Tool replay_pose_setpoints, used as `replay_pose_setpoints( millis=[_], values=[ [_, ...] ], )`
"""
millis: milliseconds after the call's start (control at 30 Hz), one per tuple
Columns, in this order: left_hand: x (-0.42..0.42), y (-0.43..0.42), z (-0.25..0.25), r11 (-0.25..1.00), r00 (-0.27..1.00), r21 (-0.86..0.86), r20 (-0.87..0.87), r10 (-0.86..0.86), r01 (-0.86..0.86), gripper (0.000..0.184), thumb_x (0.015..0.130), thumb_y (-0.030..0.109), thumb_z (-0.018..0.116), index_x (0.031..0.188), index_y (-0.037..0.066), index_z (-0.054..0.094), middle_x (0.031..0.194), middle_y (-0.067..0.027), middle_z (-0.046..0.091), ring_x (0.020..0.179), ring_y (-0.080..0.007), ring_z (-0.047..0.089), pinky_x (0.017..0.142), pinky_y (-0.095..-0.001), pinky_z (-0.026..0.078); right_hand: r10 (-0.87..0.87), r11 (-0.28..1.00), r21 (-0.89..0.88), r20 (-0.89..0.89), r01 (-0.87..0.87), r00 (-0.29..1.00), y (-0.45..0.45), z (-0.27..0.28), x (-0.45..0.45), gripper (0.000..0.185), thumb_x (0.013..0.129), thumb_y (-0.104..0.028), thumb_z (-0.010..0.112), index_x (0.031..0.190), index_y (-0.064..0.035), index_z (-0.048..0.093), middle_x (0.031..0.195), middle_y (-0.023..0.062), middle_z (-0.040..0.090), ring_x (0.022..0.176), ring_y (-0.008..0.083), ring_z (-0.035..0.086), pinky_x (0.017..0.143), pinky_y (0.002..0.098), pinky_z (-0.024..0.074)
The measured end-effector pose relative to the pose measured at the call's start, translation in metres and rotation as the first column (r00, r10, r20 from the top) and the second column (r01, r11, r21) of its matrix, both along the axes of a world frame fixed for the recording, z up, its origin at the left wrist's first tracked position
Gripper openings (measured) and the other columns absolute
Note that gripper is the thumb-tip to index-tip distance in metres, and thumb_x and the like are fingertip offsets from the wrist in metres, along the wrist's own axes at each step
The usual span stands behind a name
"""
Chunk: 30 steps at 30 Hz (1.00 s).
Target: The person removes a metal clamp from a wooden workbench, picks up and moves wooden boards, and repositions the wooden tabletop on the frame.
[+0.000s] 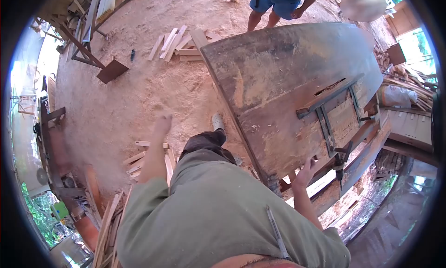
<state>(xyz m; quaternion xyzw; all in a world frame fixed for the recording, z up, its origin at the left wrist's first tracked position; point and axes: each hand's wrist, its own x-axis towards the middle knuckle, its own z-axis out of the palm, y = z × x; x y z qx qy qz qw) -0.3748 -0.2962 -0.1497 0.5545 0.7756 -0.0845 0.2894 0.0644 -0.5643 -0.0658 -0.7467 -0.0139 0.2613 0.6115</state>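
My left hand (162,125) hangs over the dusty floor, away from the table. Its fingers are blurred, and no object shows in it. On the other side, my right hand (304,174) is beside the near edge of a large worn wooden work table (274,101), fingers loosely extended and holding nothing visible. Whether it touches the table edge I cannot tell. A dark metal-and-wood guide frame (327,129) lies across the tabletop, alongside a long narrow slot (331,86). A pen (276,233) hangs on my green shirt.
Another person in blue shorts (281,8) stands beyond the table's far edge. Cut wood pieces (174,44) lie on the sawdust-covered floor (121,110), with more pieces (135,165) near my left arm. Long boards (109,228) lean at lower left. A brown plate on a frame (112,71) stands at upper left.
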Motion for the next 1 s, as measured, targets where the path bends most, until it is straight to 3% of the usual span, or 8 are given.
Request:
replay_pose_setpoints(
  millis=[67, 133, 267, 333, 400, 533, 867, 1000],
  values=[
    [-0.048, 0.037, -0.088, 0.968, 0.992, 0.249, 0.119, -0.041, 0.010, 0.058, 0.086, 0.049, 0.041, 0.104, -0.003, 0.061, 0.112, -0.0268, 0.055, 0.109, -0.0384, 0.051, 0.093, -0.0442, 0.039, -0.141, 0.990, -0.068, -0.349, 0.125, 0.927, -0.005, -0.003, 0.001, 0.044, 0.090, -0.027, 0.050, 0.122, 0.0014, 0.042, 0.119, 0.0123, 0.048, 0.110, 0.0247, 0.048, 0.091, 0.0381, 0.0412],
    [-0.009, 0.049, -0.027, 0.990, 0.966, 0.139, 0.257, -0.008, -0.028, 0.053, 0.085, 0.048, 0.042, 0.095, 0.001, 0.065, 0.103, -0.0245, 0.060, 0.099, -0.0366, 0.057, 0.086, -0.0438, 0.042, -0.060, 0.995, 0.039, -0.550, 0.097, 0.833, -0.012, -0.024, 0.005, 0.046, 0.091, -0.032, 0.046, 0.125, -0.0013, 0.041, 0.123, 0.0132, 0.047, 0.113, 0.0299, 0.047, 0.095, 0.0440, 0.0401],
    [0.069, 0.042, -0.012, 0.996, 0.911, 0.094, 0.411, -0.040, 0.002, 0.050, 0.083, 0.048, 0.046, 0.082, 0.002, 0.068, 0.082, -0.0198, 0.065, 0.081, -0.0319, 0.063, 0.077, -0.0392, 0.047, 0.139, 0.990, 0.098, -0.598, -0.100, 0.789, -0.001, -0.013, -0.006, 0.047, 0.092, -0.035, 0.042, 0.127, -0.0034, 0.041, 0.124, 0.0126, 0.048, 0.115, 0.0287, 0.047, 0.095, 0.0426, 0.0400],
    [0.114, 0.023, 0.007, 0.993, 0.797, -0.095, 0.594, 0.109, -0.066, 0.047, 0.083, 0.045, 0.049, 0.081, 0.001, 0.068, 0.082, -0.0184, 0.066, 0.081, -0.0289, 0.064, 0.077, -0.0371, 0.047, 0.192, 0.979, 0.176, -0.628, -0.103, 0.754, -0.002, -0.019, -0.002, 0.048, 0.093, -0.036, 0.036, 0.129, -0.0038, 0.038, 0.128, 0.0133, 0.045, 0.118, 0.0303, 0.044, 0.099, 0.0444, 0.0365],
    [0.145, 0.007, -0.002, 0.987, 0.821, -0.129, 0.571, -0.004, 0.095, 0.044, 0.084, 0.041, 0.050, 0.087, 0.000, 0.067, 0.082, -0.0186, 0.066, 0.082, -0.0275, 0.064, 0.078, -0.0357, 0.047, 0.199, 0.979, 0.174, -0.660, -0.111, 0.724, -0.011, -0.034, 0.009, 0.049, 0.093, -0.036, 0.036, 0.130, -0.0037, 0.037, 0.129, 0.0141, 0.044, 0.118, 0.0312, 0.044, 0.099, 0.0457, 0.0363],
    [0.183, -0.028, 0.005, 0.973, 0.719, 0.082, 0.662, -0.214, 0.214, 0.040, 0.080, 0.028, 0.047, 0.101, -0.002, 0.061, 0.095, -0.0223, 0.063, 0.093, -0.0316, 0.060, 0.081, -0.0379, 0.046, 0.260, 0.963, 0.240, -0.702, -0.123, 0.664, -0.024, -0.046, 0.023, 0.048, 0.094, -0.036, 0.035, 0.131, -0.0056, 0.036, 0.131, 0.0141, 0.042, 0.120, 0.0313, 0.042, 0.100, 0.0478, 0.0351],
    [0.208, -0.044, -0.010, 1.000, 0.713, 0.008, 0.701, 0.008, -0.019, 0.046, 0.074, 0.030, 0.054, 0.101, -0.006, 0.058, 0.102, -0.0272, 0.059, 0.102, -0.0371, 0.055, 0.086, -0.0392, 0.044, 0.295, 0.952, 0.147, -0.682, -0.270, 0.669, -0.012, 0.005, 0.010, 0.049, 0.093, -0.041, 0.037, 0.130, -0.0083, 0.038, 0.130, 0.0128, 0.044, 0.119, 0.0305, 0.043, 0.099, 0.0493, 0.0351],
    [0.244, -0.056, 0.004, 0.949, 0.813, 0.039, 0.528, 0.246, -0.312, 0.044, 0.069, 0.033, 0.065, 0.096, -0.002, 0.058, 0.097, -0.0235, 0.060, 0.097, -0.0382, 0.056, 0.086, -0.0400, 0.045, 0.264, 0.962, 0.120, -0.630, -0.244, 0.730, -0.007, 0.037, 0.000, 0.049, 0.093, -0.040, 0.040, 0.129, -0.0069, 0.038, 0.127, 0.0120, 0.047, 0.116, 0.0315, 0.046, 0.098, 0.0488, 0.0363]
  ],
)
